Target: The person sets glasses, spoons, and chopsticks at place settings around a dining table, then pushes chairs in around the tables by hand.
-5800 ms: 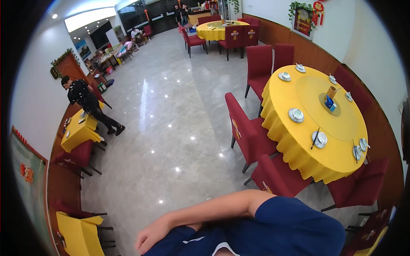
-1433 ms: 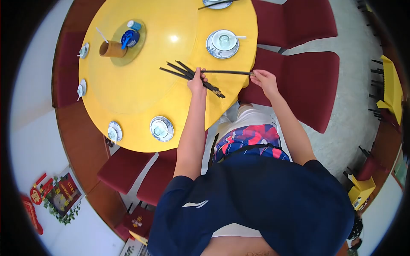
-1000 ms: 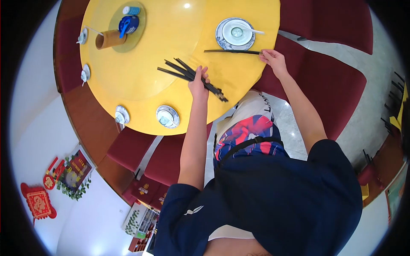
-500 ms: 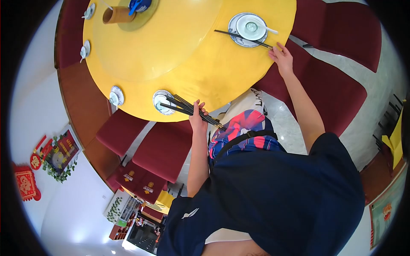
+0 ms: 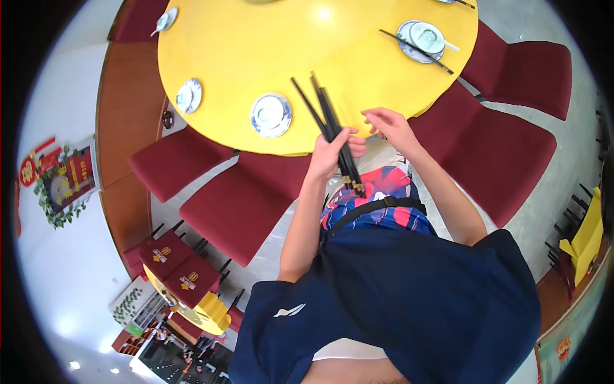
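Note:
My left hand [image 5: 329,155] is closed around a bundle of black chopsticks [image 5: 329,115], their dark ends fanned over the table edge and their gold-banded ends towards my waist. Just right of it, my right hand [image 5: 391,130] is near the table edge, its fingers loosely bent and apart with nothing visible in them. At the upper right, a pair of chopsticks [image 5: 394,36] lies across a patterned plate [image 5: 409,56] with a bowl and a white spoon. Left of the bundle stands another plate [image 5: 285,125] with a bowl on it.
A round table with a yellow cloth [image 5: 236,70] fills the upper view. More place settings [image 5: 189,96] line its left side. Maroon chairs [image 5: 249,205] stand at the near left, and other maroon chairs [image 5: 505,153] at the right. Another yellow-covered table [image 5: 214,313] is behind me.
My right hand has left the chopsticks on the right-hand plate and come close to my left hand. The bundle has swung from pointing left to pointing up across the table edge. My view has shifted.

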Tool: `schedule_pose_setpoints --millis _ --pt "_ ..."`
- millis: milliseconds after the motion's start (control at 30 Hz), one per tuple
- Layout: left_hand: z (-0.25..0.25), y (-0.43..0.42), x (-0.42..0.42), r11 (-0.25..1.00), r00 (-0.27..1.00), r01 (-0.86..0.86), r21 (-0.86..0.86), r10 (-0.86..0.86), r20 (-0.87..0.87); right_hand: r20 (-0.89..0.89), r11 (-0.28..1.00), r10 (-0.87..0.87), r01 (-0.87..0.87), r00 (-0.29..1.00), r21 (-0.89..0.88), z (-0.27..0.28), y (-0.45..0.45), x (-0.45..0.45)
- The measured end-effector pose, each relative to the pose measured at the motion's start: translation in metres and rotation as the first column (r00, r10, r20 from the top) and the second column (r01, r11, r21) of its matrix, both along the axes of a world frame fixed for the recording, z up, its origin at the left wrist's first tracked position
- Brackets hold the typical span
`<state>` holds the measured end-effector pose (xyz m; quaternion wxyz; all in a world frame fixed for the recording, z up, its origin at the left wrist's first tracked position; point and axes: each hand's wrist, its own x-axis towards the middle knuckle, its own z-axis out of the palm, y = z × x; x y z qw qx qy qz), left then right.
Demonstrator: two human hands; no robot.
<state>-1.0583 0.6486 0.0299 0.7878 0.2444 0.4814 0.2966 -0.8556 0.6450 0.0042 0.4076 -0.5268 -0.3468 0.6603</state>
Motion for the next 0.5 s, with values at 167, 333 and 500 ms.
schedule_pose_setpoints --millis 167,333,500 --pt "0.008 -0.056 -0.058 0.985 0.984 0.138 0.103 -0.149 0.100 -0.068 0.997 0.062 -0.059 0.996 0.050 0.028 -0.018 -0.101" --pt "0.016 -0.105 -0.110 0.987 0.979 0.071 0.144 -0.096 0.179 0.039 0.994 0.097 -0.098 0.995 0.041 0.042 -0.052 -0.154" --pt "0.024 -0.125 -0.142 0.979 0.978 -0.029 0.200 -0.014 0.210 0.058 0.995 0.095 -0.093 0.994 -0.028 0.070 -0.066 -0.192"
